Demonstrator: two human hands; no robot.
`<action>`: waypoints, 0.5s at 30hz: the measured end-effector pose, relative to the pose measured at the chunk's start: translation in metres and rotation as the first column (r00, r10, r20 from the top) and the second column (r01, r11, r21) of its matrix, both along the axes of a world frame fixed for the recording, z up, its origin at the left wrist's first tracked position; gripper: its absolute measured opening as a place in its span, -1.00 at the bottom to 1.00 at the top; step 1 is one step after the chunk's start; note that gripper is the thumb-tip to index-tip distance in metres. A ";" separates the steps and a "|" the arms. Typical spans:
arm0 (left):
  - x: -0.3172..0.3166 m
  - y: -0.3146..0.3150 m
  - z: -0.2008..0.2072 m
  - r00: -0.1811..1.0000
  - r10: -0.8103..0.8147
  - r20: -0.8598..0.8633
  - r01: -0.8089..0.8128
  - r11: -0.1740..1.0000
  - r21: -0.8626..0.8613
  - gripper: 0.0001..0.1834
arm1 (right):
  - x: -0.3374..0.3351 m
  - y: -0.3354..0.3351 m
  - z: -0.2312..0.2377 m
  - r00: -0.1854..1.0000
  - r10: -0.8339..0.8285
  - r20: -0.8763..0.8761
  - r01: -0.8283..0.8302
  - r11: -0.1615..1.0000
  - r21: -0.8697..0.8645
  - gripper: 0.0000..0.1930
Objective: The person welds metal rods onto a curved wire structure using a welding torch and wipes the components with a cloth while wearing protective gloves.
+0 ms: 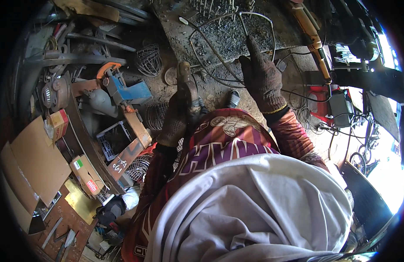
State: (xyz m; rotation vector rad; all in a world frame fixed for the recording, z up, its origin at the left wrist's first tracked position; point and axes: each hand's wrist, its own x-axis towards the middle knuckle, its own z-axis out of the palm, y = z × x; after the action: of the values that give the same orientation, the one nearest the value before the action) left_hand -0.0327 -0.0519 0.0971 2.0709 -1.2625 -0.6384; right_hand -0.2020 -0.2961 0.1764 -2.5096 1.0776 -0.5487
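My left hand, in a dark knitted glove, is closed around a worn metal tool with a tan, rounded far end. Its grip is hidden by the glove, so I cannot tell its exact kind. My right hand, also gloved, reaches forward with the index finger stretched out and the thumb apart. That fingertip meets a thin rod of a bent metal rod frame. The frame lies over the near edge of a dirty metal worktable strewn with dark bits; whether it is fixed there I cannot tell.
Several upright rods stand at the table's far side. A yellow long-bodied power tool lies to the right, near a red and grey machine with loose cables. At left are a blue and orange cutting tool, wire coils and cardboard boxes.
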 end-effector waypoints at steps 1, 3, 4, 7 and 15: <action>-0.001 -0.001 0.002 0.999 0.018 -0.041 -0.017 1.000 0.019 -0.03 | 0.000 -0.002 -0.002 1.000 0.004 0.008 -0.005 1.000 0.011 -0.37; -0.001 -0.003 0.009 0.999 -0.025 0.027 0.025 1.000 -0.006 -0.04 | 0.001 -0.004 -0.004 1.000 0.011 0.018 -0.012 1.000 0.020 -0.36; -0.001 -0.004 0.014 0.988 -0.082 0.134 0.089 0.995 -0.044 -0.04 | 0.001 -0.003 -0.005 1.000 0.006 0.016 -0.007 1.000 0.012 -0.36; -0.001 -0.008 0.020 0.993 -0.083 0.087 0.082 0.997 0.009 -0.06 | 0.001 -0.004 -0.005 1.000 -0.005 0.011 0.005 1.000 0.012 -0.37; -0.008 -0.020 0.036 0.946 -0.067 0.317 0.131 0.974 -0.184 -0.54 | 0.003 -0.005 -0.005 0.990 0.088 -0.111 -0.103 0.985 -0.136 -0.62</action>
State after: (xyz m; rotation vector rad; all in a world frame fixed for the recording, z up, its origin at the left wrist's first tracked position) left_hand -0.0410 -0.0717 0.1334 1.9969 -1.5463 -0.2170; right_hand -0.1988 -0.3014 0.1714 -2.7251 0.9793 -0.4869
